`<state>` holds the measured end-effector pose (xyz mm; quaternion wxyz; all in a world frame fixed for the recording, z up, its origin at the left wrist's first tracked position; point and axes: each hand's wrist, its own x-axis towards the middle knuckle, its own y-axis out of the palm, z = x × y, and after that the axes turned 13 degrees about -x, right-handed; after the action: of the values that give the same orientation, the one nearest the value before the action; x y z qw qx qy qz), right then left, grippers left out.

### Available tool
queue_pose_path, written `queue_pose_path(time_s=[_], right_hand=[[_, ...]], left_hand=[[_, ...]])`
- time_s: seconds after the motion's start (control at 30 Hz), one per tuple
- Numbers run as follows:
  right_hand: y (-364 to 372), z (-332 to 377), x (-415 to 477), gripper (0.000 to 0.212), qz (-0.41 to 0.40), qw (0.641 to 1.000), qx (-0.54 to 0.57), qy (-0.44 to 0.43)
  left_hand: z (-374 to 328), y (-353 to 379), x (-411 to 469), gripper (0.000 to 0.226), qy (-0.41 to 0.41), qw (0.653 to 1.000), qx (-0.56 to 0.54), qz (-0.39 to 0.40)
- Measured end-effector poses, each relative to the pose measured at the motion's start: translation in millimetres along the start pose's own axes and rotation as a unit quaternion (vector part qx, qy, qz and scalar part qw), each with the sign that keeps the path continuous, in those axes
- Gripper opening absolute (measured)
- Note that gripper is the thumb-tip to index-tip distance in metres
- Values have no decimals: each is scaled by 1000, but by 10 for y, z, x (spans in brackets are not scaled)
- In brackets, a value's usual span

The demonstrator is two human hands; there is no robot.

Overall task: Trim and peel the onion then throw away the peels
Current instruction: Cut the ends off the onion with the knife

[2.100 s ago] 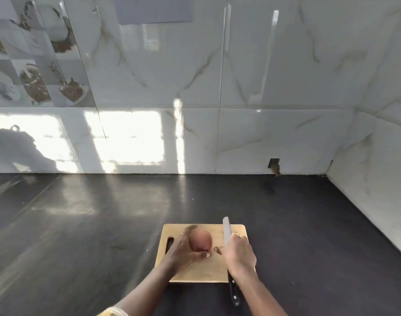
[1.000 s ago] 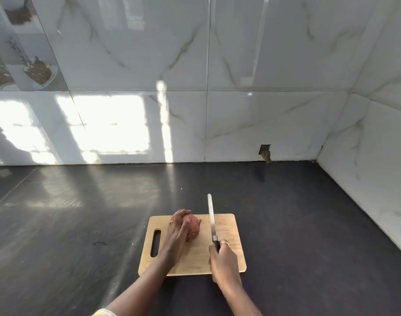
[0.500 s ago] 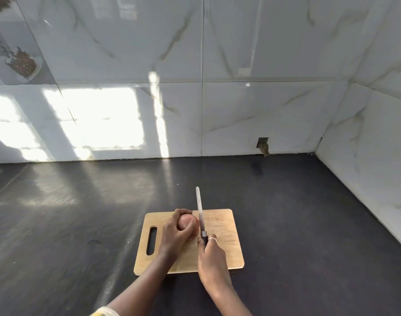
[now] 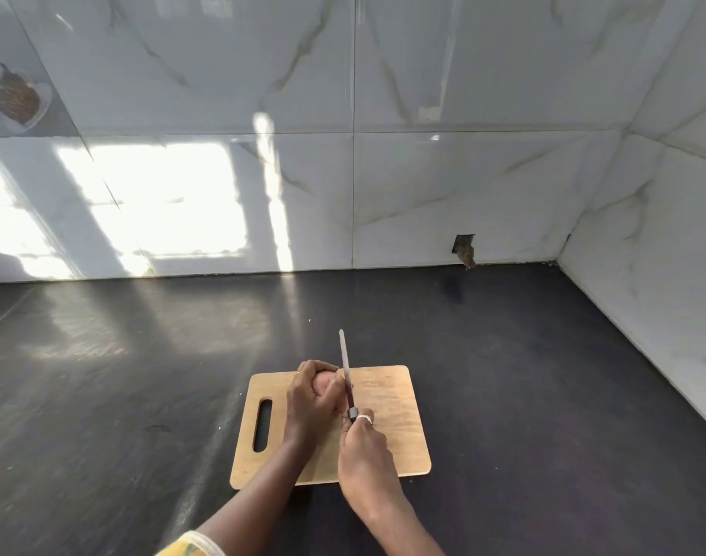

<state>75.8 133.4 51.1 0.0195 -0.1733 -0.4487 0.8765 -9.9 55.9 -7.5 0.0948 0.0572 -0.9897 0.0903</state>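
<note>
A reddish onion point(image 4: 323, 384) lies on a wooden cutting board point(image 4: 387, 399) near its far edge. My left hand point(image 4: 309, 399) curls over the onion and hides most of it. My right hand point(image 4: 363, 447) grips the handle of a knife point(image 4: 346, 375), blade edge-down and pointing away from me. The blade stands right against the onion's right side, beside my left fingers. Whether it has entered the onion I cannot tell.
The board has a slot handle point(image 4: 263, 425) on its left and lies on a dark countertop point(image 4: 543, 395). White marble-look tiled walls point(image 4: 423, 174) close the back and right side. A small hole point(image 4: 464, 248) sits low in the back wall.
My left hand turned the onion and closed over it. The knife went from lying flat to edge-down and shifted left until it met the onion's right side.
</note>
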Motion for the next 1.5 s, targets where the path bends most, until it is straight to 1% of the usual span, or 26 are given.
queue_pose_path(time_s=[0.13, 0.23, 0.27, 0.33, 0.4, 0.57, 0.7, 0.87, 1.03, 1.23, 1.4, 1.5], right_hand=[[3, 19, 20, 26, 20, 999, 27, 34], [-12, 44, 33, 29, 31, 998, 23, 49], [-22, 57, 41, 29, 31, 998, 18, 51], [-55, 84, 65, 29, 32, 998, 15, 52], [-85, 112, 84, 29, 37, 998, 14, 52], [-182, 171, 168, 28, 53, 995, 45, 72], [-224, 177, 190, 29, 76, 994, 27, 75], [-153, 159, 65, 29, 74, 995, -11, 73], [-193, 223, 165, 28, 73, 995, -11, 69], [-225, 183, 186, 27, 98, 992, -4, 77], [-181, 142, 112, 26, 98, 992, -1, 81], [-174, 168, 227, 26, 97, 992, -5, 85]], left_hand=[[30, 1, 23, 20, 23, 1000, -6, 4], [7, 4, 18, 12, 28, 999, -1, 16], [5, 1, 15, 14, 31, 999, -1, 19], [7, -4, 10, 25, 37, 999, -3, 24], [11, -7, 9, 30, 38, 999, -5, 26], [34, -17, 17, 27, 37, 999, -5, 37], [24, -2, 25, 23, 18, 999, -18, 24], [12, 15, 45, 32, 15, 1000, -8, 14], [13, 14, 53, 20, 10, 1000, -16, 16], [-8, 12, 53, 21, -3, 1000, -25, 12], [-19, 24, 53, 33, -15, 1000, -18, 5], [-10, 21, 57, 30, -15, 1000, -19, 6]])
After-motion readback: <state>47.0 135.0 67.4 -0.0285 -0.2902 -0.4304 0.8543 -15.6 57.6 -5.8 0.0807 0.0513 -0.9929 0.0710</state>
